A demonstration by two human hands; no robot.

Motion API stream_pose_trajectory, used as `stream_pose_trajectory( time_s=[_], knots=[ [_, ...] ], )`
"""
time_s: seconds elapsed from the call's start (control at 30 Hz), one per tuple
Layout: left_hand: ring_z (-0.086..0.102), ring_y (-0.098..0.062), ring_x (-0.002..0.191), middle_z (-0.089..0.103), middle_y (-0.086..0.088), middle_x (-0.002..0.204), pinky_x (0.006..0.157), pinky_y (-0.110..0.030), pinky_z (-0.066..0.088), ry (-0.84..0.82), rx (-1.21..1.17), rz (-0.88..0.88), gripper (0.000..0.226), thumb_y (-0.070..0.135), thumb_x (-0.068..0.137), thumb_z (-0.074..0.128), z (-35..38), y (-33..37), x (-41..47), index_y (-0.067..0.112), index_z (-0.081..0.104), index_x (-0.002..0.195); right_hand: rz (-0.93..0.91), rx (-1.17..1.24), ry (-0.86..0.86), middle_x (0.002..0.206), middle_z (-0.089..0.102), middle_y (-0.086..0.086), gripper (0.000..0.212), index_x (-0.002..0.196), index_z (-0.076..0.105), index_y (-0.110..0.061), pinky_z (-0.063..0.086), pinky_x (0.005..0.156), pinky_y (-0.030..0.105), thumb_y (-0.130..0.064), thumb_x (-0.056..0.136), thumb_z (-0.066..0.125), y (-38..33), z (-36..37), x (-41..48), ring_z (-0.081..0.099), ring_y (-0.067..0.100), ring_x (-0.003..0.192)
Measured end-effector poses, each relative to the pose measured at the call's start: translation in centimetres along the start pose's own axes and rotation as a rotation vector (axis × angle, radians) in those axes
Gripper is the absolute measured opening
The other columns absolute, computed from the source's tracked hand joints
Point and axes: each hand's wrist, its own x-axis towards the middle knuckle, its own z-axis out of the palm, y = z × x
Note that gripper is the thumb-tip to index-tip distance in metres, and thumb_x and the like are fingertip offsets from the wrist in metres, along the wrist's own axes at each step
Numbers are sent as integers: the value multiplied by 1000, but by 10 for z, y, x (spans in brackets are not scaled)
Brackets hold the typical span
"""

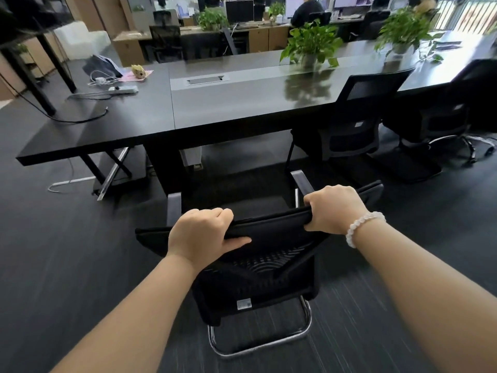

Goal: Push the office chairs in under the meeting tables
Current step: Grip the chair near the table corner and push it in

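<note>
A black mesh-backed office chair (258,281) on a chrome sled frame stands on the carpet in front of me, facing the long dark meeting table (242,103). My left hand (201,235) grips the top edge of its backrest on the left. My right hand (333,208), with a white bead bracelet at the wrist, grips the same edge on the right. The chair's seat and armrests sit a short way out from the table's near edge. A second black chair (357,122) is tucked against the table to the right, and a third (457,111) stands further right.
Two potted plants (312,44) stand on the table, with a power strip (123,89), cables and papers at its left end. Table legs and a chrome frame (113,170) show under the left part. Desks, monitors and a seated person fill the background.
</note>
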Motion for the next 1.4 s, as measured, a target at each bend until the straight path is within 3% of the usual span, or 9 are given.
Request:
stream_pose_trajectory(
  time_s=[0.27, 0.63, 0.93, 1.4],
  knots=[
    [43, -15, 37, 41, 5, 45, 39, -24, 34, -27, 2, -18, 58, 70, 77, 45, 38, -24, 52, 15, 45, 59, -24, 19, -16, 63, 52, -9, 20, 74, 55, -28, 42, 63, 29, -46, 71, 61, 27, -1, 68, 55, 19, 66],
    [42, -15, 36, 43, 6, 45, 42, -22, 31, -31, 22, -61, 58, 70, 77, 45, 102, -55, 145, 15, 47, 59, -71, 22, 5, 69, 62, -7, 23, 83, 67, -26, 44, 62, 28, -46, 72, 62, 80, 4, 184, 60, 18, 67],
    [44, -16, 37, 44, 5, 46, 42, -22, 31, -34, 15, -60, 56, 69, 76, 48, 145, -87, 203, 15, 47, 60, -92, 17, 17, 68, 57, -6, 22, 85, 66, -25, 38, 60, 26, -42, 73, 61, 103, 2, 261, 51, 18, 64],
    [49, -16, 38, 49, 6, 48, 42, -22, 29, -51, -6, -50, 56, 69, 76, 46, 212, -166, 281, 15, 50, 60, -72, 29, -14, 73, 60, -7, 25, 88, 66, -26, 39, 62, 26, -45, 72, 63, 111, 0, 387, 53, 19, 67]
  ],
)
